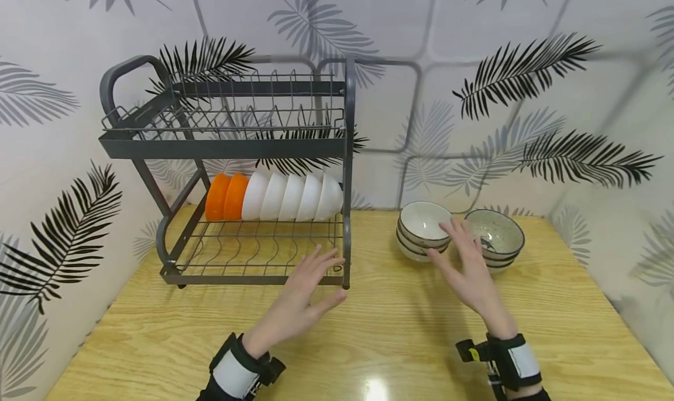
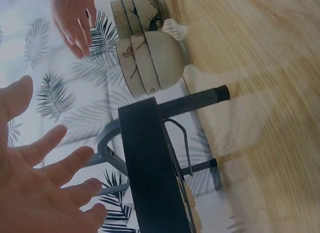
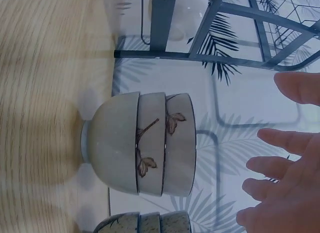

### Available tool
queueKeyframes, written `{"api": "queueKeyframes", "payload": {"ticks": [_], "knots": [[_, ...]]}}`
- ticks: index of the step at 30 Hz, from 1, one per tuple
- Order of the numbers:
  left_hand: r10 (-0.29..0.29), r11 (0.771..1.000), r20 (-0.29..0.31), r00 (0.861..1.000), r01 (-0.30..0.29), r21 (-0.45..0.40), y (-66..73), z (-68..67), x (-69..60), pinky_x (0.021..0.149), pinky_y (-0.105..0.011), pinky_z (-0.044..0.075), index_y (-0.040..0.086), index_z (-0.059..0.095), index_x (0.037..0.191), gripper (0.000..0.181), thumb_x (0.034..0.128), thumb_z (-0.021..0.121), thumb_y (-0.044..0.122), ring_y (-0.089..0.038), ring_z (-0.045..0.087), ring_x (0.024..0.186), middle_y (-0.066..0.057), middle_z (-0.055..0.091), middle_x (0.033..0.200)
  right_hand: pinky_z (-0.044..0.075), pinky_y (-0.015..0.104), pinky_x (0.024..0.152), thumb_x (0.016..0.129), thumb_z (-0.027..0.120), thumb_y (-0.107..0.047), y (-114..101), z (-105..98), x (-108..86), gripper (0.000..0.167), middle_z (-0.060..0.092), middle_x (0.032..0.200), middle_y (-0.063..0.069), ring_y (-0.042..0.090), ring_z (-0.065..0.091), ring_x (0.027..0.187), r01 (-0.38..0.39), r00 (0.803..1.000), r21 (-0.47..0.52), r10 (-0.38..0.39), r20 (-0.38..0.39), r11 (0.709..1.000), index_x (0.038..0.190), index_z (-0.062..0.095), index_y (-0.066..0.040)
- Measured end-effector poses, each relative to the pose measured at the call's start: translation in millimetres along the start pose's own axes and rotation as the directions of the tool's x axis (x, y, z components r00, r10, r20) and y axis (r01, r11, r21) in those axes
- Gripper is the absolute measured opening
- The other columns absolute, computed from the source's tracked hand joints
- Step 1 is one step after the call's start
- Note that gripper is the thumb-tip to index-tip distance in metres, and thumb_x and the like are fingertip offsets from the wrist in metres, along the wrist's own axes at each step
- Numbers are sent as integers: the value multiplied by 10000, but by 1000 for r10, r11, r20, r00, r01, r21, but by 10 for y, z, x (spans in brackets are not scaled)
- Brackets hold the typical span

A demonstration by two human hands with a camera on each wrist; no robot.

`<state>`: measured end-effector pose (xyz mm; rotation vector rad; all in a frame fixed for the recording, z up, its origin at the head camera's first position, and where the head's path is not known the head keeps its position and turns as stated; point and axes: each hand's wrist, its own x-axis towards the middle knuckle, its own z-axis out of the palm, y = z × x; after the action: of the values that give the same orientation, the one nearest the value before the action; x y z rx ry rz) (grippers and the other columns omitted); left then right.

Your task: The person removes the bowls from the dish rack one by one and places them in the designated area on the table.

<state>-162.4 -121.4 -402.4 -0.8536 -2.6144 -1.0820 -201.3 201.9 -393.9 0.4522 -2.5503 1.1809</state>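
Below right hand (image 1: 474, 278), apart, 3 stacked bowls (image 1: 421, 230)

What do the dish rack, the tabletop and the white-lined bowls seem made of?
Two-tier dish rack: probably metal with a satin grey coating, given its thin wires and slim bars. Tabletop: glossy wood or laminate, with yellowish grain and a bright reflection. White-lined bowls: likely glazed ceramic, their smooth sides carrying brown leaf motifs.

Right wrist view: speckled bowls (image 3: 150, 223) cut off below; rack (image 3: 162, 23), above.
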Motion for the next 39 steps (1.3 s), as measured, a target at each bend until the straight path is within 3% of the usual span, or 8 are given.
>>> {"api": "queueKeyframes", "payload": {"ticks": [7, 14, 20, 26, 31, 39], "knots": [[-73, 984, -67, 995, 61, -165, -212, -223, 43, 1219, -722, 73, 86, 411, 1516, 558, 1011, 603, 223, -434, 143, 1556, -168, 367, 1614, -17, 689, 1238, 1019, 587, -243, -12, -20, -21, 591, 165, 1669, 246, 450, 54, 1565, 14, 1000, 41, -15, 14, 999, 1531, 383, -29], [-210, 960, -132, 969, 178, -215, -461, -566, 71, 1180, -678, 288, 76, 380, 1522, 523, 1050, 538, 235, -419, 332, 1485, -198, 389, 1583, 19, 682, 1245, 1025, 580, -220, -40, -50, -45, 564, 183, 1680, 197, 444, 78, 1565, 41, 999, 66, -43, 19, 997, 1536, 395, -72], [-310, 931, -207, 928, 252, -266, -618, -851, 110, 1212, -636, 244, -23, 372, 1493, 505, 1058, 515, 189, -417, 340, 1459, -250, 430, 1525, 41, 712, 1227, 1016, 591, -176, -66, -79, -57, 540, 201, 1672, 208, 458, 95, 1559, 70, 998, 79, -70, -7, 994, 1518, 425, -65], [-429, 888, -233, 873, 360, -284, -711, -1101, 187, 1244, -607, 201, -7, 298, 1533, 555, 1066, 498, 217, -398, 239, 1514, -230, 301, 1610, 100, 748, 1196, 1018, 587, -163, -81, -125, -78, 525, 201, 1674, 205, 466, 116, 1553, 67, 998, 77, -66, -20, 995, 1506, 435, -42], [-495, 857, -235, 837, 423, -295, -792, -1252, 288, 1255, -620, 170, 11, 186, 1579, 645, 1068, 476, 276, -411, 142, 1552, -223, 156, 1666, 150, 759, 1175, 1018, 589, -163, -81, -159, -84, 524, 204, 1680, 180, 473, 131, 1548, 65, 998, 78, -63, -22, 995, 1512, 438, -70], [-568, 805, -187, 801, 495, -327, -970, -1432, 404, 1259, -611, 170, 16, -5, 1602, 747, 1074, 420, 333, -439, 90, 1555, -241, -16, 1682, 193, 755, 1162, 1016, 588, -138, -73, -184, -93, 515, 209, 1679, 175, 465, 148, 1546, 74, 997, 84, -72, -28, 994, 1504, 446, -58]]}}
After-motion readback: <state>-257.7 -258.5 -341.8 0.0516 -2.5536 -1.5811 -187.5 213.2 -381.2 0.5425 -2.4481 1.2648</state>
